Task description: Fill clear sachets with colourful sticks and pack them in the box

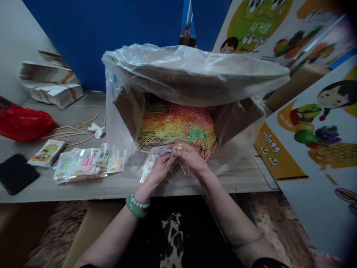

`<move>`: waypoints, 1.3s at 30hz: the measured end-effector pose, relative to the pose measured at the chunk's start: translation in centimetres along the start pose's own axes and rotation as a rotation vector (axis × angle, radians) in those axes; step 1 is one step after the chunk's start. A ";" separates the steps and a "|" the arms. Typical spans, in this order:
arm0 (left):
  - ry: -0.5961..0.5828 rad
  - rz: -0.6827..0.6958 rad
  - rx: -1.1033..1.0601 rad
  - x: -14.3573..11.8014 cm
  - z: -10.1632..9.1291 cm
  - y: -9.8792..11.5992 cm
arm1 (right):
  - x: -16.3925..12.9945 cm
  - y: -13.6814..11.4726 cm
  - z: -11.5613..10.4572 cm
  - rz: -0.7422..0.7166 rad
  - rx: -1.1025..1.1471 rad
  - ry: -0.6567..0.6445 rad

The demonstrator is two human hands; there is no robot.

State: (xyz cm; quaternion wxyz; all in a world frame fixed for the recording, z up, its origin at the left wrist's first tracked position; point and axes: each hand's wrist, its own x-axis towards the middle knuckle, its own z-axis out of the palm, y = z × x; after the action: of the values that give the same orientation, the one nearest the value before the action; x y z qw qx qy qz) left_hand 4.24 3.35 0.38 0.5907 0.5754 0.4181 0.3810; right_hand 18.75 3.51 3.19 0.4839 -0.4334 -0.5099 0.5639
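Left hand (158, 169) pinches a small clear packet (152, 158) at the counter (245, 178) edge; right hand (189, 156) grips a few coloured sticks (180, 147) at its mouth, just before the stick-filled box (125, 108). Advice: keep packet mouth spread, sticks aligned parallel.

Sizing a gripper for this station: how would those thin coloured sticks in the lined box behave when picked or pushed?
The coloured sticks look thin and light, so probably easy to scatter. They lie straight in a loose heap, so likely stiff but snappable. Pushed, they would probably slide or roll; strays lie on the table by the right hand.
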 end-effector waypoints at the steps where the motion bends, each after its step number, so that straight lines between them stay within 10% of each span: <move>1: -0.003 0.009 -0.013 0.2 0.1 -0.1 | 0.2 0.2 -0.2 -0.009 -0.026 0.017; 18: 0.144 -0.104 -0.559 0.5 1.0 0.5 | -1.3 2.1 -0.8 -0.073 -0.066 0.204; 39: 0.358 0.106 -0.254 -6.0 -8.7 1.9 | -2.6 3.8 6.1 -0.054 -0.391 -0.112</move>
State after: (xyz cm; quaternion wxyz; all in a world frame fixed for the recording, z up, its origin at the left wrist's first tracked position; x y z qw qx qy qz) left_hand -5.96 1.02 2.66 0.5540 0.4405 0.4343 0.5572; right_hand 12.76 -0.02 0.02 0.3763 -0.4733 -0.6474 0.4641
